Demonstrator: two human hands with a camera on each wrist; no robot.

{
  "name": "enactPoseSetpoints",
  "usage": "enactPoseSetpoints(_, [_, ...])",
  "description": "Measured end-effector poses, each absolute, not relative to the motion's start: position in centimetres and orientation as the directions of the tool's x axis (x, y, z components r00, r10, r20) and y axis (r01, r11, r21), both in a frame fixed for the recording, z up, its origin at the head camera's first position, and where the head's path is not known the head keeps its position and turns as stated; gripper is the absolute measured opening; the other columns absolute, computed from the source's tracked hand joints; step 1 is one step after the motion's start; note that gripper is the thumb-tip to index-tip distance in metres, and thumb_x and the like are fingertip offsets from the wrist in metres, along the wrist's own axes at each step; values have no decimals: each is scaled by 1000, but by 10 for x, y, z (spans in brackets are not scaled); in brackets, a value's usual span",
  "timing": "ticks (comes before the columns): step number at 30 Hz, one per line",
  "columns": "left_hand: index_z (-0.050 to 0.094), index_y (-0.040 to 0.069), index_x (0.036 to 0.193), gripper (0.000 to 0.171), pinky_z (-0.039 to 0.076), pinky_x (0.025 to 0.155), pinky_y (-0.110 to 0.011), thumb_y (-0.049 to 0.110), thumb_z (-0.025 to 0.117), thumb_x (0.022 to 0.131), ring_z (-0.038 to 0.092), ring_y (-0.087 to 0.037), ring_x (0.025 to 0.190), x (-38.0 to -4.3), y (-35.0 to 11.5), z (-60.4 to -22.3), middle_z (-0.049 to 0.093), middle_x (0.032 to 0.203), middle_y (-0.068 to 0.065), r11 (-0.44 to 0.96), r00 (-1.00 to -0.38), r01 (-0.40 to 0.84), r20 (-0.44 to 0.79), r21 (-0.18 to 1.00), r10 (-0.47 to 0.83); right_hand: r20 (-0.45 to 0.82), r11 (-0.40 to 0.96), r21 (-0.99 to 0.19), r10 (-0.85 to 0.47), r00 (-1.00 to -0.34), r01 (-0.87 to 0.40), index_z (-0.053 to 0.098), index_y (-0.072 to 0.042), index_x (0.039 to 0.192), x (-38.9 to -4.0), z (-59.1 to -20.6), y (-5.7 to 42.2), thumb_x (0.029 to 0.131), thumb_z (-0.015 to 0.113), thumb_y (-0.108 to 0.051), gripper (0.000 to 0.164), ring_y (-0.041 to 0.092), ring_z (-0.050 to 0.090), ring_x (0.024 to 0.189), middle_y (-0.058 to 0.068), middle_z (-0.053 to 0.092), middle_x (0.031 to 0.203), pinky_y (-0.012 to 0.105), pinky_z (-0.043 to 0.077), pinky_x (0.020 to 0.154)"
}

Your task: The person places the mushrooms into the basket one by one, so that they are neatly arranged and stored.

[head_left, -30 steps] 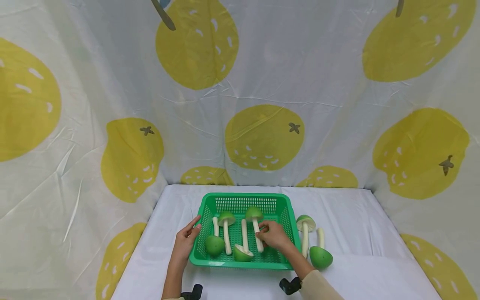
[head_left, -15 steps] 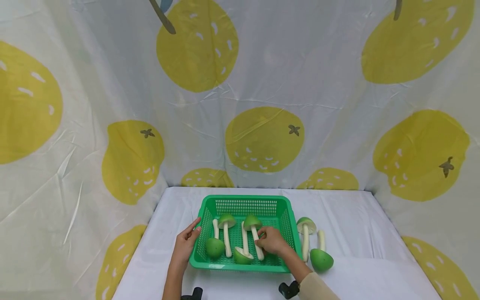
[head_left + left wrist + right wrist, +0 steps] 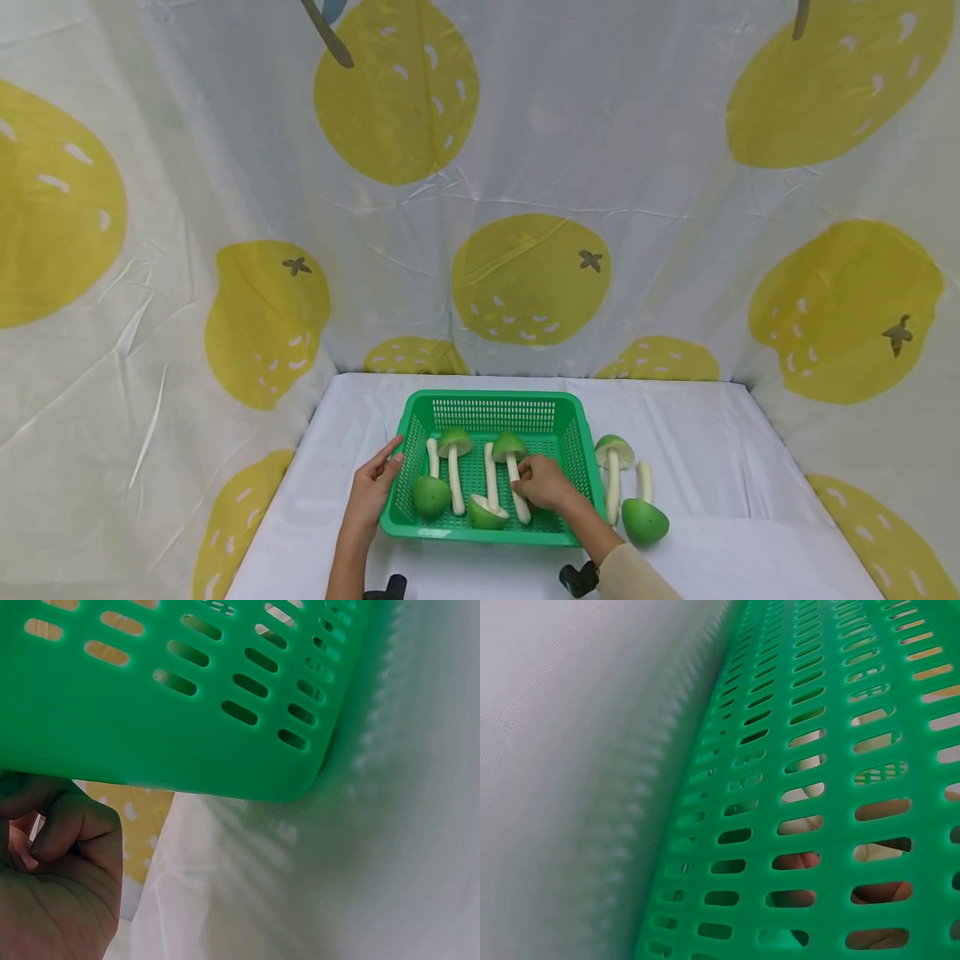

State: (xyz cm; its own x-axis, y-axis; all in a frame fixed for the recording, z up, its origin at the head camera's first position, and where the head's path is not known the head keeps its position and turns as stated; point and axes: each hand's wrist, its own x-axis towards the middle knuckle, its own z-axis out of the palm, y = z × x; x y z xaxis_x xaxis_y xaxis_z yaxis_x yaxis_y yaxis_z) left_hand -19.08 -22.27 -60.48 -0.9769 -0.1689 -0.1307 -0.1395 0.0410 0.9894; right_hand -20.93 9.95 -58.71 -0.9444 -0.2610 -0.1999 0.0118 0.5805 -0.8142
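Head view puts black wrist devices [image 3: 579, 578] and a beige sleeve [image 3: 637, 575] on the right arm nearest, at the bottom edge. Past them, the left hand [image 3: 367, 493] holds the left side of a green basket [image 3: 480, 537], its thumb at the rim. Left wrist view adds what the head camera hides: bent fingers [image 3: 79, 825] beside the outside of the slotted wall, with the basket's base on the cloth.

The right hand [image 3: 543, 483] reaches in over the near right corner, its fingers narrowed in a pinch on the stem of a green-capped mushroom [image 3: 517, 496]. That mushroom lies rightmost of four in the basket, cap pointing away; the three other mushrooms [image 3: 431, 497] lie to its left, caps alternating near and far. Right wrist view meets the basket wall from outside; through its slots, scraps of what is probably the right hand show, too broken up to read the grip there.

Just right of the basket, a loose pair [image 3: 645, 522] of mushrooms lies on the white-covered counter [image 3: 720, 467], caps at opposite ends. Farthest back hangs a pale backdrop [image 3: 405, 275] printed with yellow fruit [image 3: 532, 283].
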Motion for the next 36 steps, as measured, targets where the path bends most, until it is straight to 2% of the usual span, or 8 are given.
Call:
enactPoseSetpoints(5, [62,27,144,46,59,69,-29,39,68,100,69,-18,82,-191,-223,-604,67,100,-18,45,-975,-149,-139,988,-175,-198,553,-833,-285,-938,8,59,17,126,-207,-589,101,96,69,-6,40,20,68,70,12,66,90,38,59,60])
enactPoseSetpoints(11, [61,28,145,47,59,71,-28,41,67,100,70,-18,87,-192,-223,-603,69,107,-19,55,-975,-152,-141,987,-170,-189,540,-842,-284,-940,6,57,18,129,-205,-588,104,96,69,-6,43,24,70,74,15,68,98,40,60,64])
enactPoseSetpoints(18, [61,27,145,48,60,71,-29,40,68,100,71,-19,88,-192,-223,-605,69,108,-20,43,-977,-150,-141,988,-163,-166,553,-833,-269,-949,-11,63,12,122,-203,-584,107,96,70,-9,35,25,69,73,13,67,97,35,56,61])
enactPoseSetpoints(28, [61,25,146,47,61,73,-31,37,67,101,72,-23,93,-192,-223,-605,69,112,-21,28,-978,-142,-136,990,-157,-129,529,-848,-248,-960,-23,65,9,119,-202,-575,116,96,69,-10,29,29,69,73,14,67,100,34,53,60])
enactPoseSetpoints(36, [61,25,145,48,61,73,-29,38,68,100,72,-21,91,-192,-223,-607,70,111,-20,30,-978,-142,-135,989,-162,-44,525,-847,-218,-975,-80,68,6,110,-205,-564,126,95,72,-8,20,33,71,76,12,69,97,31,54,60])
